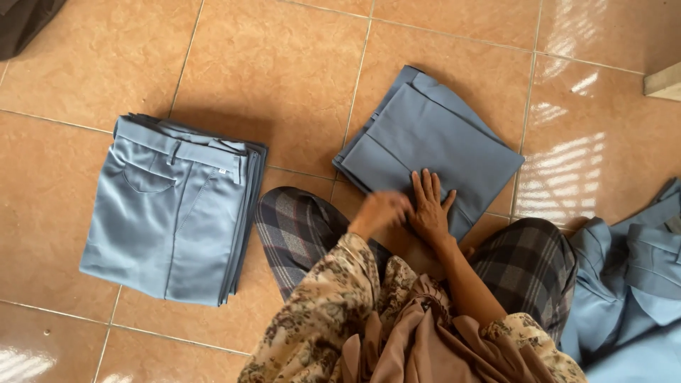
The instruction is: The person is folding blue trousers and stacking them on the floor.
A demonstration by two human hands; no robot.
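Observation:
A folded pair of grey-blue trousers [430, 144] lies on the tiled floor in front of my knees. My right hand [430, 204] rests flat on its near edge, fingers spread. My left hand [380, 211] is beside it at the same near edge, fingers curled; I cannot tell whether it pinches the cloth. Both sleeves are floral.
A neat stack of folded grey-blue trousers [170, 209] sits on the floor to the left. A loose heap of the same cloth [631, 284] lies at the right. My plaid-covered knees [298, 230] frame the near side. A wooden edge [663, 81] shows at the top right.

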